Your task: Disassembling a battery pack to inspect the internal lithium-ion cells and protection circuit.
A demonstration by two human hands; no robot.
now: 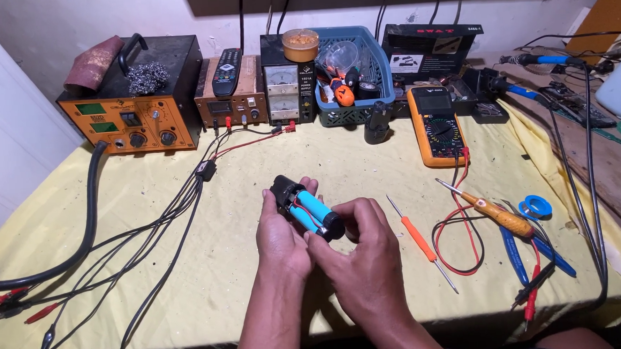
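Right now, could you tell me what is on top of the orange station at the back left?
On the orange station rest a folded reddish-brown abrasive sheet, a ball of steel wool and its own black handle. Whatever lies beneath the sheet is covered.

A workbench covered with a yellow cloth (274, 295) carried everything. Along its back edge stood an orange soldering station (134, 105), a small brown box with a display (231, 105), a black power supply with a dial (287, 85) and a blue basket (382, 87) full of odds and ends. A yellow multimeter (437, 126) lay flat to the right, its red lead (461, 259) looping over the cloth. Near it lay a thin orange screwdriver (419, 238), a thicker amber-handled screwdriver (497, 212), blue-handled pliers (516, 256) and a roll of blue tape (535, 206). Black cables (159, 233) trailed across the left side.
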